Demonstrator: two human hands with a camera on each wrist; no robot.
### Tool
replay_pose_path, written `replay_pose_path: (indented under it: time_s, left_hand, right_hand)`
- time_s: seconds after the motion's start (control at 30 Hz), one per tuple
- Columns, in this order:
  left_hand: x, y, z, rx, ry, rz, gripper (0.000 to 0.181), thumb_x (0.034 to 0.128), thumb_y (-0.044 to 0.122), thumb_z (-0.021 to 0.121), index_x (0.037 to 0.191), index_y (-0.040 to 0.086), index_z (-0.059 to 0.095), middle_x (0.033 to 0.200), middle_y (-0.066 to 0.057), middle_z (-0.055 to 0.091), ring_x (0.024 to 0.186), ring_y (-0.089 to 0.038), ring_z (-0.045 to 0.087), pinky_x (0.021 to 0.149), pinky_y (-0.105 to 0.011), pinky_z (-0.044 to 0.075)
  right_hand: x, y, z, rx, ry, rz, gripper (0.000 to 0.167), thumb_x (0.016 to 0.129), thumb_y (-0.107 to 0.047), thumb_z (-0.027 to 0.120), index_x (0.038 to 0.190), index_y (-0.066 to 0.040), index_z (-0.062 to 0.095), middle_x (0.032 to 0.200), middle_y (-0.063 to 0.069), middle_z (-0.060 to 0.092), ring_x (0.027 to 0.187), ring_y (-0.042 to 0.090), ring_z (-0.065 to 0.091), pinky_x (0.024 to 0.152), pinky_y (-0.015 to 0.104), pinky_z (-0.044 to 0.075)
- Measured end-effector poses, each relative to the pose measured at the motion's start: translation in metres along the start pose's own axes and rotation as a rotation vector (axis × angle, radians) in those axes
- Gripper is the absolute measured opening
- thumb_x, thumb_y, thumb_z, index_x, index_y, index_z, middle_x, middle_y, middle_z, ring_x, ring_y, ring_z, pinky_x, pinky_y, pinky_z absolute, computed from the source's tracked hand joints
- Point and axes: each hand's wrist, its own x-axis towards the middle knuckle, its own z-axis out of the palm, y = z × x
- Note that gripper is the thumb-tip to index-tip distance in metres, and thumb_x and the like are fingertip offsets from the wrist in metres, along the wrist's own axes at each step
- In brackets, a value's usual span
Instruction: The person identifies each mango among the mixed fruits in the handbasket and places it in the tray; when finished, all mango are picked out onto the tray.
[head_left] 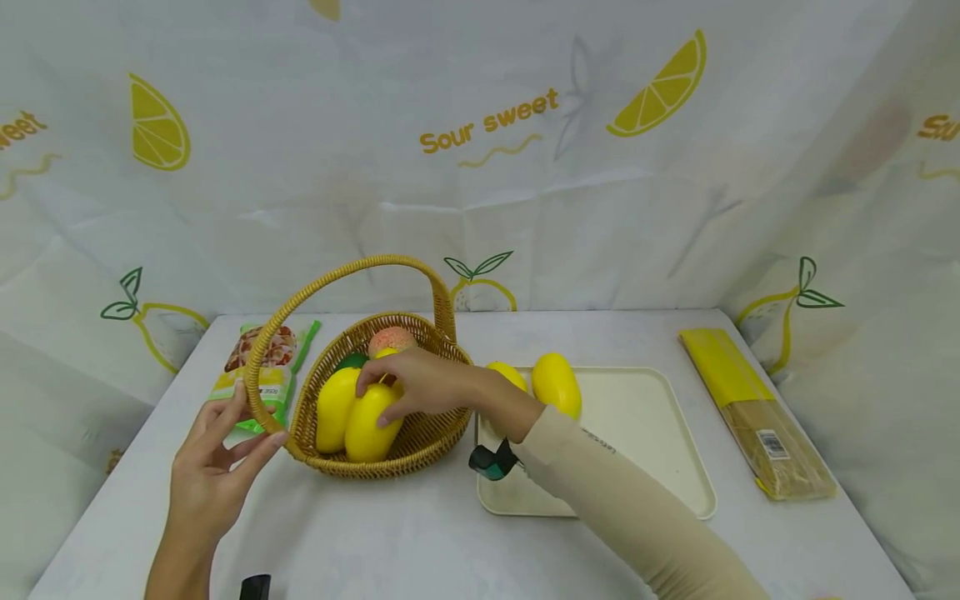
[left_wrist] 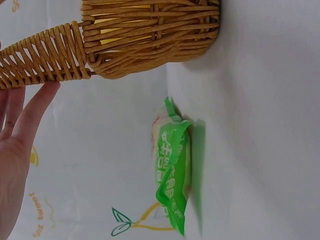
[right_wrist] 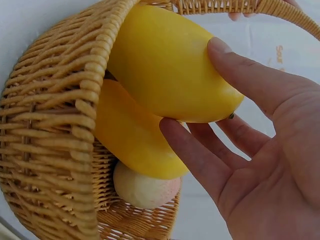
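A wicker basket [head_left: 360, 471] stands left of the table's middle, with an arched handle [head_left: 266, 342]. My left hand [head_left: 210, 467] holds the lower left end of that handle between thumb and fingers. Reaching into the basket, my right hand [head_left: 427, 379] pinches a yellow mango [head_left: 369, 429]. In the right wrist view its thumb lies on one side of the mango [right_wrist: 170, 65] and its fingers on the other. A second mango [head_left: 333, 408] lies beside it. Behind them are a pinkish peach-like fruit [head_left: 392, 339] and a dark green item [head_left: 352, 361], partly hidden.
On the right, a cream tray [head_left: 645, 450] bears a mango [head_left: 557, 383] and another yellow fruit [head_left: 508, 375] partly behind my arm. A yellow and brown package [head_left: 772, 425] lies at the right edge. Behind my left hand lies a green food bag [left_wrist: 172, 170]. A printed curtain hangs behind.
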Motion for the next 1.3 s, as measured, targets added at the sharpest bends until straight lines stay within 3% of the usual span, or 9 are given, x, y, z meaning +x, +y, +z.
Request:
replay_pose_path:
  time_s: [0.33, 0.5, 0.8, 1.03, 1.3]
  left_hand:
    - [0.001, -0.001, 0.000, 0.003, -0.004, 0.026, 0.081, 0.0771, -0.026, 0.071, 0.149, -0.005, 0.041, 0.118, 0.009, 0.055, 0.110, -0.002, 0.058, 0.086, -0.011, 0.060]
    - [0.001, -0.001, 0.000, -0.009, -0.006, 0.018, 0.081, 0.0769, -0.026, 0.071, 0.149, -0.006, 0.041, 0.118, 0.010, 0.055, 0.110, -0.001, 0.058, 0.087, -0.011, 0.060]
    - [0.000, 0.000, 0.001, 0.039, 0.001, 0.024, 0.083, 0.0755, -0.028, 0.071, 0.149, -0.005, 0.041, 0.118, 0.010, 0.055, 0.110, -0.002, 0.057, 0.087, -0.010, 0.059]
    - [0.000, 0.000, 0.000, 0.030, 0.001, 0.026, 0.082, 0.0759, -0.027, 0.071, 0.149, -0.005, 0.042, 0.117, 0.010, 0.055, 0.109, -0.001, 0.058, 0.086, -0.010, 0.059]
    - [0.000, 0.000, 0.000, 0.031, 0.000, 0.029, 0.081, 0.0762, -0.027, 0.071, 0.149, -0.006, 0.041, 0.118, 0.010, 0.055, 0.110, -0.001, 0.058, 0.086, -0.009, 0.059]
  right_hand:
    - [-0.020, 0.009, -0.018, 0.049, 0.072, 0.042, 0.040, 0.094, -0.025, 0.076, 0.131, -0.019, 0.065, 0.139, -0.004, 0.063, 0.126, 0.012, 0.058, 0.113, 0.027, 0.051]
    - [-0.029, 0.014, -0.028, 0.092, 0.112, 0.045, 0.040, 0.094, -0.026, 0.076, 0.131, -0.019, 0.065, 0.136, -0.005, 0.064, 0.119, 0.011, 0.059, 0.106, 0.023, 0.053]
    - [-0.046, 0.016, -0.045, 0.094, 0.179, 0.007, 0.041, 0.094, -0.027, 0.075, 0.133, -0.020, 0.066, 0.136, -0.005, 0.066, 0.114, 0.011, 0.061, 0.103, 0.029, 0.056]
    - [-0.067, 0.016, -0.058, 0.141, 0.218, 0.034, 0.040, 0.097, -0.027, 0.072, 0.136, -0.021, 0.064, 0.138, -0.005, 0.064, 0.119, 0.015, 0.060, 0.094, 0.029, 0.061]
    - [-0.096, 0.025, -0.073, 0.186, 0.287, 0.105, 0.042, 0.098, -0.027, 0.071, 0.138, -0.021, 0.062, 0.142, -0.006, 0.059, 0.127, 0.018, 0.056, 0.100, 0.038, 0.061]
